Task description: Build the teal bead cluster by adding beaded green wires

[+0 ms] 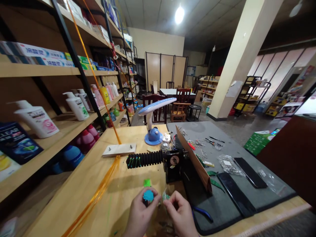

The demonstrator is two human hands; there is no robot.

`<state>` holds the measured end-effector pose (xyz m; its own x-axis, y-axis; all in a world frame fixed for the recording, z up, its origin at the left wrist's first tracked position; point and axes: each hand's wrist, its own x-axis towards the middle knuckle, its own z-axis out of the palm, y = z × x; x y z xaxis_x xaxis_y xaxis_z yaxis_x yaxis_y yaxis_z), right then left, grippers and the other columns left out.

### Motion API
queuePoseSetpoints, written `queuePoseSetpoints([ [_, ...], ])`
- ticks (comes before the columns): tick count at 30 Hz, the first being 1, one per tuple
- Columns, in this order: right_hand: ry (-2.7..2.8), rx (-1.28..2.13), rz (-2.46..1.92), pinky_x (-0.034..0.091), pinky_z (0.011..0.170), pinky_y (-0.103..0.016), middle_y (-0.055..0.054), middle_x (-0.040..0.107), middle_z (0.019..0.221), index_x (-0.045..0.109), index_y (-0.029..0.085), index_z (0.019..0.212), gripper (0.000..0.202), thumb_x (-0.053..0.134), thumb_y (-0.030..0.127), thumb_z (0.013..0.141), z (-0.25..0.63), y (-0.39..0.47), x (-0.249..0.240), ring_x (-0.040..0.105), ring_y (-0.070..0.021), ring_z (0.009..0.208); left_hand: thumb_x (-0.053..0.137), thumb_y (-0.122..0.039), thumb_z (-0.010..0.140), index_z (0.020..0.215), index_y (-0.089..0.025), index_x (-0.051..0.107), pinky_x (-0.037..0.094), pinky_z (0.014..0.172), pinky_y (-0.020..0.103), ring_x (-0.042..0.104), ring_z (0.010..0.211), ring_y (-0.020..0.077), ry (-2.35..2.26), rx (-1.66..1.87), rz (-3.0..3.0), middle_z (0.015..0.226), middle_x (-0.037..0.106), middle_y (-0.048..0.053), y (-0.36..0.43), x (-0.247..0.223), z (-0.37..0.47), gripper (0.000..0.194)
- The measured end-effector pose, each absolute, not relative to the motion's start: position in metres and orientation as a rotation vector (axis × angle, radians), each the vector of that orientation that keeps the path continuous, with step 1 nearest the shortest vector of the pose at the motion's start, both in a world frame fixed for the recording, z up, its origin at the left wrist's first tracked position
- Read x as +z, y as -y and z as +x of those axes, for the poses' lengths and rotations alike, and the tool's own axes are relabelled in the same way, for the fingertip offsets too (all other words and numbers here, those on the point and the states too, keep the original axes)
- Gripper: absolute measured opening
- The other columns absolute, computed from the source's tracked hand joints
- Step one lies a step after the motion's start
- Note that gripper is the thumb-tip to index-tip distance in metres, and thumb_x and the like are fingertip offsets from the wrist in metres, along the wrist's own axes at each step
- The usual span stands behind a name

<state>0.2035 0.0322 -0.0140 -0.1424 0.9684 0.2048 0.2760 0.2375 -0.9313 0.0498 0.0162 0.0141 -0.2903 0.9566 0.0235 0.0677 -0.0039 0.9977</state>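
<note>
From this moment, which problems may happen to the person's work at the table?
The small clear item is pinched in the right hand, so it may slip out. The blue-handled tool lies close beside that hand and might be knocked. The orange strands hang to the left of the left hand; a wide sideways move could snag them.

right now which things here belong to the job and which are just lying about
Likely the job:
blue-topped item, in left hand
clear-and-green piece, at right hand
ribbed black roller with threads

Seemingly lying about:
pump bottles on shelf
flat black slab on grey mat
</note>
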Motion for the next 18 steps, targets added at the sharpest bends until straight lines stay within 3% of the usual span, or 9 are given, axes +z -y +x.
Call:
queuePoseSetpoints([
  [6, 1.82, 0.668, -0.974, 0.038, 0.051, -0.022, 0.001, 0.055, 0.057, 0.051, 0.021, 0.058, 0.041, 0.061, 0.045, 0.089, 0.185, -0.018, -0.007, 0.052, -0.0132, 0.054, 0.078, -0.057, 0.066, 0.067, -0.02, 0.066, 0.048, 0.058, 0.028, 0.06, 0.064, 0.0193, -1.382, 1.351, 0.892, 0.061, 0.062, 0.0, 0.011, 0.016, 0.044, 0.039],
  [14, 1.517, 1.654, -0.876, 0.039, 0.041, -0.019, 0.002, 0.055, 0.063, 0.053, 0.02, 0.074, 0.044, 0.062, 0.063, 0.084, 0.152, -0.017, -0.006, 0.049, -0.0118, 0.052, 0.074, -0.069, 0.063, 0.064, -0.021, 0.058, 0.046, 0.057, 0.027, 0.052, 0.059, 0.0166, -1.342, 1.45, 0.839, 0.059, 0.055, -0.002, 0.029, 0.013, 0.024, 0.05],
  [18, 1.567, 1.75, -0.864, 0.038, 0.046, -0.02, 0.003, 0.05, 0.063, 0.048, 0.022, 0.073, 0.036, 0.061, 0.054, 0.084, 0.135, -0.018, 0.001, 0.047, -0.0122, 0.054, 0.07, -0.068, 0.069, 0.062, -0.022, 0.053, 0.043, 0.055, 0.026, 0.046, 0.058, 0.0151, -1.359, 1.473, 0.863, 0.058, 0.047, -0.004, 0.038, 0.006, 0.01, 0.049],
])
